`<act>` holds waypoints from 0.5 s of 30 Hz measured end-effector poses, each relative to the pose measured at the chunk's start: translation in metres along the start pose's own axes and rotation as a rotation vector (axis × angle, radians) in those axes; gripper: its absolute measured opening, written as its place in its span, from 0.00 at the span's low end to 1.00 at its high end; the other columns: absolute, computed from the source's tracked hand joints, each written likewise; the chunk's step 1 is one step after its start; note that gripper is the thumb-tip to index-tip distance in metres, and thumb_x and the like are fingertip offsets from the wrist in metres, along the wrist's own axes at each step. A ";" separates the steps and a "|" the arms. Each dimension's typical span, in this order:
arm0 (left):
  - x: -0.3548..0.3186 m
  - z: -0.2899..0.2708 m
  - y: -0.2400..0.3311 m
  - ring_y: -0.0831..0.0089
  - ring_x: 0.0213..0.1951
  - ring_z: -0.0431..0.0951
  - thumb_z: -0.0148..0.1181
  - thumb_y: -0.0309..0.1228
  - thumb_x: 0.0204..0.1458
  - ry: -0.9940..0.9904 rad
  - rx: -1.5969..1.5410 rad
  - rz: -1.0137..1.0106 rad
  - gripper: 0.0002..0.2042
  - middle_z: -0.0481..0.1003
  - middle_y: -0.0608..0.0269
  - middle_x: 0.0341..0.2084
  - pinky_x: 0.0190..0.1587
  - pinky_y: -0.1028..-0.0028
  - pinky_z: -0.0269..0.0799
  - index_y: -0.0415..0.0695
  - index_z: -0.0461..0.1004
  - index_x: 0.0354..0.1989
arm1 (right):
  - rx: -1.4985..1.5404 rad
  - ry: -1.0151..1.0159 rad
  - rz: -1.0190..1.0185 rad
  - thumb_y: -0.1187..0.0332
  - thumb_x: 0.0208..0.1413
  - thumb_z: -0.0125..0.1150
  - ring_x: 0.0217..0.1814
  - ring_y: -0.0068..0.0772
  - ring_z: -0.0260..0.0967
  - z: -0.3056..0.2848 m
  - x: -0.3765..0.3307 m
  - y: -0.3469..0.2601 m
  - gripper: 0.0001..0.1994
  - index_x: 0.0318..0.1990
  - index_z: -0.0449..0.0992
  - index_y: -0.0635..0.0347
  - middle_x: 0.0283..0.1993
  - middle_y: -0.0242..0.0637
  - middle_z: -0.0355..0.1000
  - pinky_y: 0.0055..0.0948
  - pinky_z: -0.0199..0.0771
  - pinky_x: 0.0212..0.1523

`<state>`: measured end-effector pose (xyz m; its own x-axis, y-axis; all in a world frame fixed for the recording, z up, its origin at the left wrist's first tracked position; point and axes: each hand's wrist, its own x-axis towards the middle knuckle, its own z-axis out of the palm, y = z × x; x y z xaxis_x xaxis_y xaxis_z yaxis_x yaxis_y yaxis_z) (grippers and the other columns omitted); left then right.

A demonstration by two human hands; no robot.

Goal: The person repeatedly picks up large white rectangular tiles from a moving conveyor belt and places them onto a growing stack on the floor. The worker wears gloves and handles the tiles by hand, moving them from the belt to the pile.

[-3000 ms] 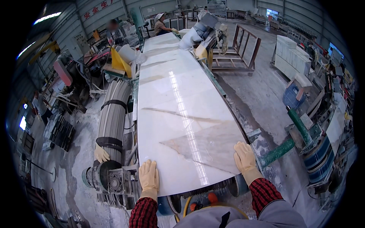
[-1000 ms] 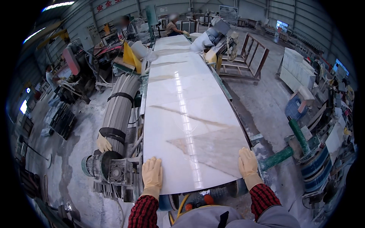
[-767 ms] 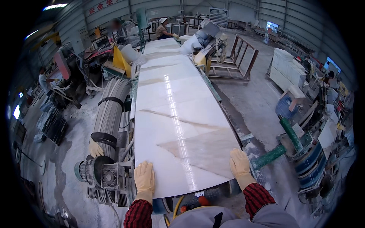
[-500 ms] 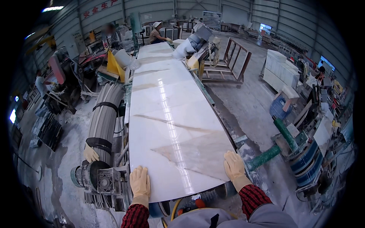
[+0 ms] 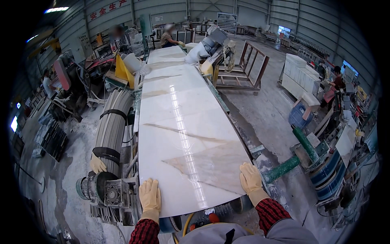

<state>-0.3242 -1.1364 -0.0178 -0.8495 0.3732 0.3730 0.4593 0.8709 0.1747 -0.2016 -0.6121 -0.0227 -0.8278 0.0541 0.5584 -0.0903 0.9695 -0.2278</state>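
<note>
The person's gloved left hand [image 5: 150,198] lay flat on the near left corner of the stone slab [image 5: 185,134], fingers straight, clasping nothing. The slab stretched away lengthwise; it looked heavy, stiff, slippery on its glossy face and likely brittle, best held by its long edges. The right hand [image 5: 251,182] rested likewise at the near right corner.

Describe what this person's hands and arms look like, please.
The left hand and right hand wear matching pale cream-yellow gloves with separate fingers and plain cuffs. The sleeves above are checked in red and black. A grey garment covers the upper right arm. No cables show on either arm.
</note>
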 end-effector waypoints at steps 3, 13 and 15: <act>-0.001 -0.002 0.001 0.36 0.75 0.76 0.67 0.33 0.73 0.009 -0.021 0.007 0.21 0.80 0.44 0.74 0.81 0.40 0.66 0.46 0.81 0.72 | 0.003 0.036 -0.020 0.68 0.70 0.69 0.68 0.61 0.81 -0.002 -0.001 -0.001 0.14 0.59 0.85 0.58 0.63 0.50 0.86 0.60 0.80 0.70; -0.005 -0.003 0.001 0.35 0.76 0.75 0.67 0.33 0.73 -0.010 -0.012 -0.007 0.22 0.79 0.44 0.76 0.82 0.40 0.65 0.46 0.81 0.73 | 0.006 0.030 -0.024 0.69 0.69 0.69 0.66 0.61 0.81 -0.005 -0.003 -0.002 0.13 0.58 0.85 0.58 0.62 0.51 0.86 0.60 0.80 0.68; -0.006 -0.003 0.002 0.35 0.76 0.75 0.66 0.33 0.74 -0.016 -0.009 -0.010 0.22 0.79 0.44 0.76 0.82 0.40 0.65 0.46 0.81 0.74 | 0.013 0.030 -0.024 0.69 0.69 0.69 0.65 0.61 0.81 -0.005 -0.003 -0.002 0.13 0.58 0.85 0.58 0.62 0.51 0.86 0.60 0.80 0.68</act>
<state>-0.3173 -1.1383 -0.0169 -0.8580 0.3696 0.3568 0.4531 0.8717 0.1865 -0.1956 -0.6134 -0.0198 -0.8083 0.0386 0.5875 -0.1170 0.9674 -0.2245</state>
